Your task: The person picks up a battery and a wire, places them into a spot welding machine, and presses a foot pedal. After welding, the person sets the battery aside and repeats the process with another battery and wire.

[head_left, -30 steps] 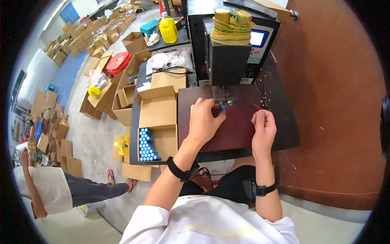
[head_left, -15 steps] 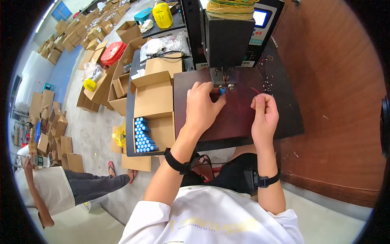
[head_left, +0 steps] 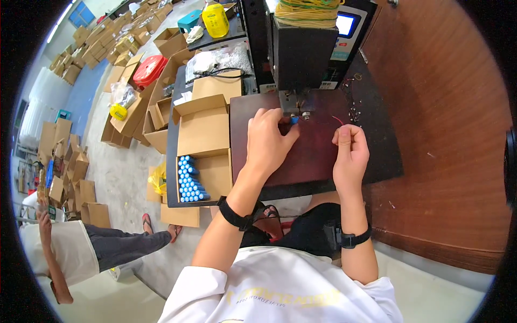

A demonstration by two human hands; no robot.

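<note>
My left hand is closed around a blue cylindrical battery cell, most of which its fingers hide. The cell's end sits at the metal electrode tips of a black spot welder. To the right, my right hand pinches a thin red wire, whose free end points up and left toward the welder. Both hands are over a dark red work board. Left of my left hand, an open cardboard box contains several blue battery cells standing packed along its left side.
Small metal bits lie right of the board. Yellow-green wires are bundled on top of the welder. A wooden panel borders the right. Cardboard boxes stand on the floor at left, where another person is seated.
My hands, the cell and the red wire stay practically in place. At the left, the other person's raised hand has shifted slightly.
</note>
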